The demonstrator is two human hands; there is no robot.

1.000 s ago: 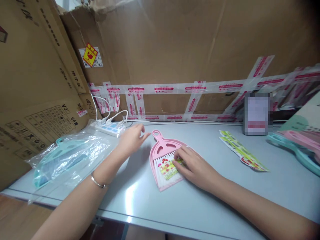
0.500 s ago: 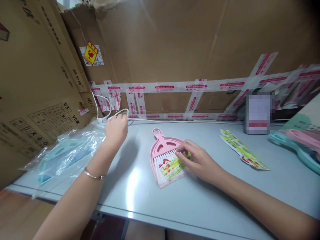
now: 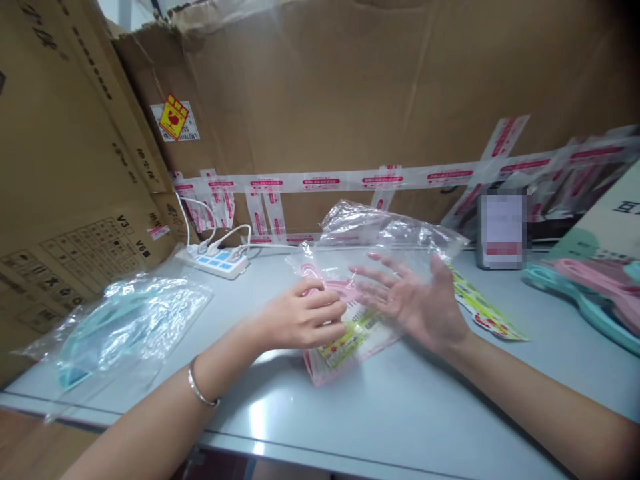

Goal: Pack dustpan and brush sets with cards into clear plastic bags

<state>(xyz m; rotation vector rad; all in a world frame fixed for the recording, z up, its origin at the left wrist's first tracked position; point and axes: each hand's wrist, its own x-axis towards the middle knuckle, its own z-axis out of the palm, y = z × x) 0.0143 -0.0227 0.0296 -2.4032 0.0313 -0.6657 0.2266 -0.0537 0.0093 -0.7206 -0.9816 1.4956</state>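
Note:
A clear plastic bag [image 3: 390, 230] is spread in the air above the pink dustpan [image 3: 320, 377], which lies on the table with a white-bristled brush and a yellow-green printed card [image 3: 345, 343] on it. My left hand [image 3: 305, 317] has its fingers curled closed at the near left side of the bag, over the dustpan. My right hand [image 3: 415, 303] is open, palm up with fingers spread, against the bag's film; whether it is inside or behind the film I cannot tell. The two hands hide much of the dustpan.
At the left lies a blue-green dustpan set [image 3: 110, 327] in clear plastic. A white power strip [image 3: 215, 261] stands by the large taped carton [image 3: 300, 100]. To the right are printed cards [image 3: 493, 317], a phone [image 3: 503, 230], and pink and teal handled pieces [image 3: 580, 287].
My left hand has come from the power strip area to the dustpan, and a clear bag now hangs over it. My right hand has let go of the card and opened, palm up.

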